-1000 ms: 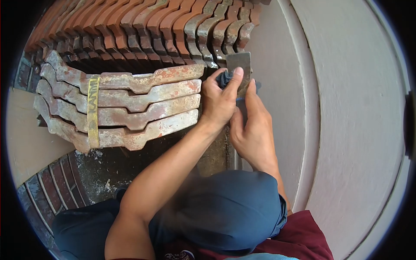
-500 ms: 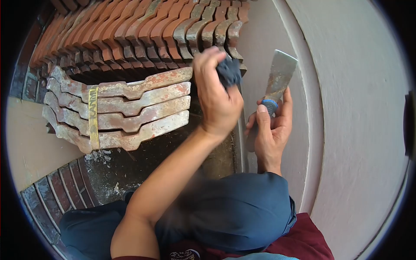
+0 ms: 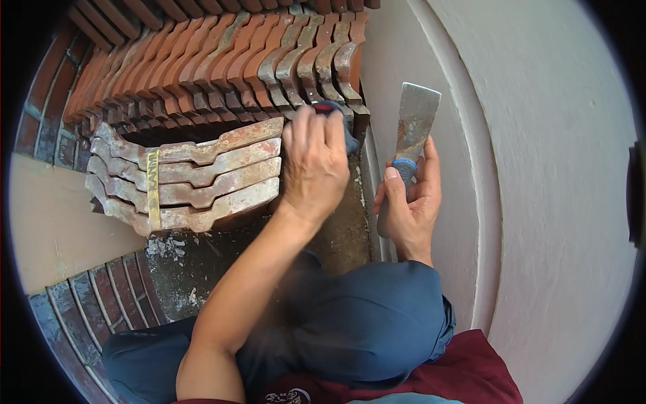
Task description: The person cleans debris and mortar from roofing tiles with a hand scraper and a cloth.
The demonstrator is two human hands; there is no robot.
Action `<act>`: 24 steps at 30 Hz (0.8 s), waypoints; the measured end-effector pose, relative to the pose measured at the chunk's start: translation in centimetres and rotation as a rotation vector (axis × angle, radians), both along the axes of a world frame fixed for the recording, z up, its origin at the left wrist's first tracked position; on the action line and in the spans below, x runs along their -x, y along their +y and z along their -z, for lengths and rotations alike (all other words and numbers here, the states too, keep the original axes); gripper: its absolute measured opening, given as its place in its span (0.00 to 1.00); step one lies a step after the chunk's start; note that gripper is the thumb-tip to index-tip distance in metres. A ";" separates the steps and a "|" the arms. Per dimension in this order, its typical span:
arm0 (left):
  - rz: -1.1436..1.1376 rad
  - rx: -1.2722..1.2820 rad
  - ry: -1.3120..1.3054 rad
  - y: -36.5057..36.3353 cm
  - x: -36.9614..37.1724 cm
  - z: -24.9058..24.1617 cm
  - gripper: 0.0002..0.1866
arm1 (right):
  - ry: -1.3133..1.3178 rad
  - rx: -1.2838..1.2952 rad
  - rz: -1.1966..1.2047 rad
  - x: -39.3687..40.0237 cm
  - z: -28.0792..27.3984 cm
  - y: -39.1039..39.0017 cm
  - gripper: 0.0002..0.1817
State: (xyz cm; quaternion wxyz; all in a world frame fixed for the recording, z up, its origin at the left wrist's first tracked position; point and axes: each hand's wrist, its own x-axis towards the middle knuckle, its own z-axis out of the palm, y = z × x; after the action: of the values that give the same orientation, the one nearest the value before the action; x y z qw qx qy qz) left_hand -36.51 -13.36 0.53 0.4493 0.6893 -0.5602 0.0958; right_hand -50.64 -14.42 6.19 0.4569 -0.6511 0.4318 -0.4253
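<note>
A dark blue-grey crumpled cloth [image 3: 350, 138] is bunched in my left hand [image 3: 315, 161], whose fingers are curled over it. A bit of red shows at the cloth's upper edge. This hand is beside the right ends of a small stack of worn, whitish-red roof tiles [image 3: 229, 172], below the long row of tiles. My right hand [image 3: 414, 209] grips a scraper [image 3: 415, 121] by its dark handle with a blue collar, the thumb lying along the collar. The scraper's wide metal blade points up, with brownish stains near its base.
A long row of orange-red roof tiles [image 3: 202, 60] stands packed on edge at the back. A yellow lettered strap [image 3: 154, 188] lies across the small stack. A pale wall [image 3: 558, 188] rises on the right. Whitish flakes [image 3: 165, 249] litter the dark floor near my knees.
My left hand with the cloth has moved down and slightly left, turning its back up. My right hand and the scraper have shifted slightly left as the view shifted.
</note>
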 end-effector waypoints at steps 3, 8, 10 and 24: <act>0.154 -0.189 0.241 1.6 3.1 3.6 0.22 | -0.051 0.013 -0.003 0.3 -0.3 0.4 0.38; 0.116 0.203 0.695 0.9 2.2 2.6 0.22 | -0.116 -0.010 0.034 1.2 -0.5 0.9 0.34; -0.022 0.269 0.639 0.5 1.2 0.6 0.19 | -0.090 0.015 0.016 1.6 0.1 0.4 0.28; 0.077 0.155 0.133 1.0 0.0 3.3 0.33 | -0.029 -0.076 -0.069 1.7 1.4 -0.1 0.13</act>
State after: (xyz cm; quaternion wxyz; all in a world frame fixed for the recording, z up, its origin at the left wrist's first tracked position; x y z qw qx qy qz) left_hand -36.48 -12.37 -2.78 0.5405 0.6353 -0.5464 0.0755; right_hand -52.34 -14.56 4.74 0.5018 -0.6417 0.4181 -0.4020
